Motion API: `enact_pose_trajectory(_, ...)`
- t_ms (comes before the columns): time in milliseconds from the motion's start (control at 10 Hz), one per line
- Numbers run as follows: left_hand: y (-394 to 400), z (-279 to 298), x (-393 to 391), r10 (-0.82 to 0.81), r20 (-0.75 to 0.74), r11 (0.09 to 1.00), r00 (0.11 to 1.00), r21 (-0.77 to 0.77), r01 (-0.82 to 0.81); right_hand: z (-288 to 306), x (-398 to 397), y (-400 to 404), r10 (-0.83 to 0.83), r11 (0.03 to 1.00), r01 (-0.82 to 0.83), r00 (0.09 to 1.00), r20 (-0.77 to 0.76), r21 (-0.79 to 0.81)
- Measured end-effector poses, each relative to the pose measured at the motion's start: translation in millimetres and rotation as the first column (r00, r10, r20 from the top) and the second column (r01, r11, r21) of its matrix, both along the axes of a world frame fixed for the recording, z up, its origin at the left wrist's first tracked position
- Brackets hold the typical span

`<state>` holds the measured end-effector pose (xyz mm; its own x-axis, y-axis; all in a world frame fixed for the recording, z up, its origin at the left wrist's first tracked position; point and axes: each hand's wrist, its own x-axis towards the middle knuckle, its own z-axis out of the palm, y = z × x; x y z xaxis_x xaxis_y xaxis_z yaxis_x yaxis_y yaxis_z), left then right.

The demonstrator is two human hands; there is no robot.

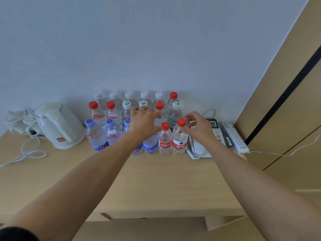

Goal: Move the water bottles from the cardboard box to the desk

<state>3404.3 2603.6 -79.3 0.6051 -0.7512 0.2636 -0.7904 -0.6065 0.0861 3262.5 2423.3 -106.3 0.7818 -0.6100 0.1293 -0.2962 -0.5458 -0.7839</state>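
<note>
Forearms: both reach from the lower frame across the bare wooden desk (165, 180).
Left hand (142, 121): fingers spread loosely over the middle bottles, gripping nothing visible.
Right hand (199, 126): half-curled beside the red-capped bottle (180, 138), seemingly just off it.
Water bottles (135, 119): three upright rows at frame centre, against the wall.
Cardboard box: out of view.
Handling: full, likely weighty; thin plastic gives; best gripped round the labelled body.
Surroundings: kettle (59, 126) at left, telephone (215, 132) and remote (235, 137) at right.
</note>
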Motion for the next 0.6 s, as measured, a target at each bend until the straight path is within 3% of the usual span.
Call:
enact_pose_trajectory(400,13,10,7,0.030,-0.020,0.999,0.999,-0.015,-0.030,18,13,13,0.026,0.994,-0.031,0.998,-0.048,-0.105)
enact_pose_trajectory(600,27,20,21,0.033,-0.077,0.994,0.997,-0.099,-0.041,33,20,23,-0.001,0.992,-0.004,0.999,-0.044,-0.124)
